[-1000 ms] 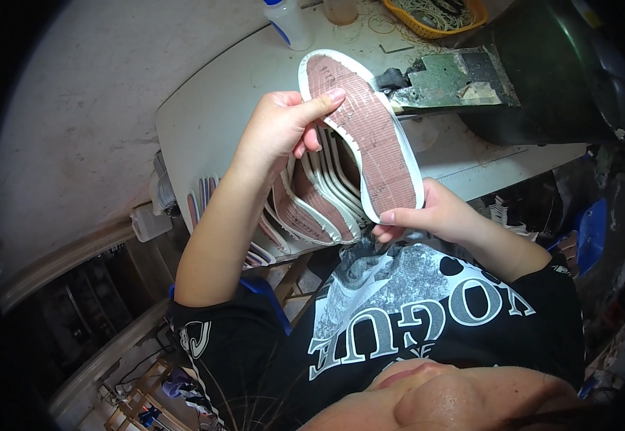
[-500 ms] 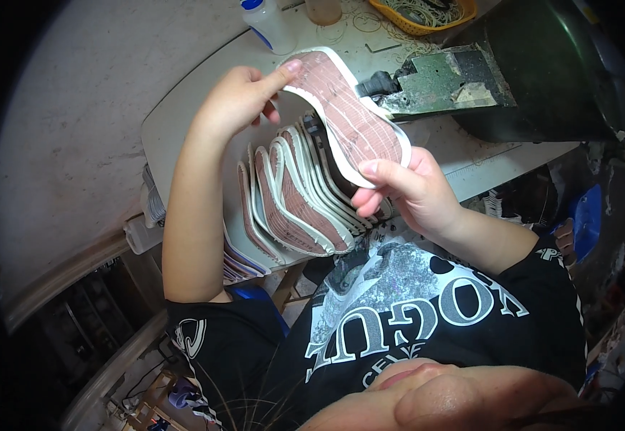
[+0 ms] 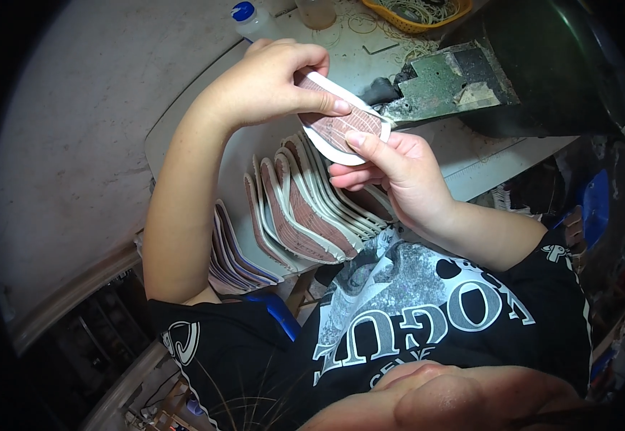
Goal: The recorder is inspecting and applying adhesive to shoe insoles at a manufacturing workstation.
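A shoe insole [image 3: 330,129] with a reddish-brown face and a white rim is held in front of me, above the table. My left hand [image 3: 276,82] is closed around its far-left part, thumb lying on the brown face. That hand hides much of the insole's far end. At the near-right end my right hand [image 3: 409,172] pinches the rim, its thumb on top and fingers beneath. Below the held insole, a row of similar insoles [image 3: 301,205] stands overlapped on the table's near side.
Another row of insoles with bluish edges [image 3: 237,251] lies left of the first. Right of my hands is a green machine [image 3: 463,82] with a dark tip. A blue-capped bottle [image 3: 255,21], a hex key [image 3: 380,49] and a yellow basket [image 3: 416,23] of cords stand farther back.
My left hand has slid along the insole toward my right hand, its thumb now farther down the brown face. The insole has tilted and shows less of its length.
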A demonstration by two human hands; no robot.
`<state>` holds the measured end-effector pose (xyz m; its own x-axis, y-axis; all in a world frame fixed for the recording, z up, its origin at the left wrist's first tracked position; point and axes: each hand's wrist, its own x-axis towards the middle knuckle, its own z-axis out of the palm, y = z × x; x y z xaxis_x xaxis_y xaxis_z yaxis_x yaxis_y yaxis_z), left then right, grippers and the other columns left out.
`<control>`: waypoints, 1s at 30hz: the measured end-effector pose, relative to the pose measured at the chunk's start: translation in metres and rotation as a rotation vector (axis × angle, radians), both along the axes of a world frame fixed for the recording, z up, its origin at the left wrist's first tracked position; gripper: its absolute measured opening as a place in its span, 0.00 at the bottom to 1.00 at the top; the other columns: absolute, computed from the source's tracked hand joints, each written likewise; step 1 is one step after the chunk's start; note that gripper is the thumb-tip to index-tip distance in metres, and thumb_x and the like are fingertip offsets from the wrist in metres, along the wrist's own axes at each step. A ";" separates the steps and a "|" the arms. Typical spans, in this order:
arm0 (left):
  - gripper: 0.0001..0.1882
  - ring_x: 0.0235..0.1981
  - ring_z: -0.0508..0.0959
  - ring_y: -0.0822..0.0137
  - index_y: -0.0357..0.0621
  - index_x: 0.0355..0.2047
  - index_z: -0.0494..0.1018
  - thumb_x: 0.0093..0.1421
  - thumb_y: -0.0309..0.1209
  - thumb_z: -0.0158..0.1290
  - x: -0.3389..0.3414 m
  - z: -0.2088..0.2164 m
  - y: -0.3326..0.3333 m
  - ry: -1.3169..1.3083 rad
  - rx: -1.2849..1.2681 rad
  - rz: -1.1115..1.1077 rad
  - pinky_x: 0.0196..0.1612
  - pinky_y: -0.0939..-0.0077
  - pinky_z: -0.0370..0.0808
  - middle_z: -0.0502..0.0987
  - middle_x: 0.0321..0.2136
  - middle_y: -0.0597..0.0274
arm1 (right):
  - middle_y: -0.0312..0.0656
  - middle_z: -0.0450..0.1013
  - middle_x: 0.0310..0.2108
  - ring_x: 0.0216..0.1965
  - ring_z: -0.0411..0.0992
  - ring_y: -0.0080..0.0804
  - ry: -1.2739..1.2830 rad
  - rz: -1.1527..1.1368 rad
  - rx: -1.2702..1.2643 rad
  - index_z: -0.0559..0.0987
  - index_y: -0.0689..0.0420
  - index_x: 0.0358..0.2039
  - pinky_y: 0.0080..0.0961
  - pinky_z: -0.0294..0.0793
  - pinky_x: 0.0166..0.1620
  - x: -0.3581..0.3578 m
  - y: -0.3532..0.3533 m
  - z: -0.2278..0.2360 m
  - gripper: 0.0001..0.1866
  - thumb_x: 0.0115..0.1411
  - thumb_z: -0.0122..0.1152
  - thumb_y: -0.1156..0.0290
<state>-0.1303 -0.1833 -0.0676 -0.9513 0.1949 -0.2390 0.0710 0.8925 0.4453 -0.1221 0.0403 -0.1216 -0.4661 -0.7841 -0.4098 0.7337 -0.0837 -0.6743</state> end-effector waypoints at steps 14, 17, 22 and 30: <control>0.13 0.20 0.67 0.82 0.39 0.31 0.71 0.62 0.37 0.52 0.043 0.004 0.029 -0.341 0.345 0.441 0.22 0.85 0.64 0.71 0.20 0.70 | 0.45 0.78 0.35 0.33 0.78 0.27 -0.019 0.049 0.035 0.77 0.64 0.38 0.14 0.74 0.34 -0.018 0.003 0.000 0.18 0.63 0.54 0.58; 0.15 0.19 0.66 0.82 0.37 0.29 0.71 0.63 0.39 0.51 0.049 0.001 0.031 -0.400 0.382 0.473 0.21 0.85 0.63 0.70 0.18 0.70 | 0.44 0.78 0.35 0.33 0.78 0.27 -0.013 0.073 0.047 0.77 0.63 0.38 0.13 0.74 0.34 -0.020 0.004 0.004 0.18 0.63 0.54 0.59; 0.19 0.16 0.69 0.79 0.35 0.26 0.73 0.63 0.41 0.51 0.050 0.007 0.034 -0.563 0.409 0.454 0.19 0.83 0.67 0.72 0.16 0.68 | 0.42 0.78 0.31 0.30 0.78 0.23 0.016 0.134 0.104 0.78 0.63 0.36 0.12 0.73 0.32 -0.025 0.008 0.011 0.16 0.62 0.54 0.60; 0.18 0.14 0.65 0.81 0.37 0.26 0.75 0.62 0.41 0.53 0.056 0.009 0.039 -0.489 0.540 0.573 0.16 0.85 0.61 0.71 0.15 0.71 | 0.42 0.78 0.29 0.30 0.78 0.24 0.007 0.158 0.084 0.78 0.63 0.36 0.13 0.74 0.32 -0.027 0.005 0.014 0.18 0.62 0.55 0.58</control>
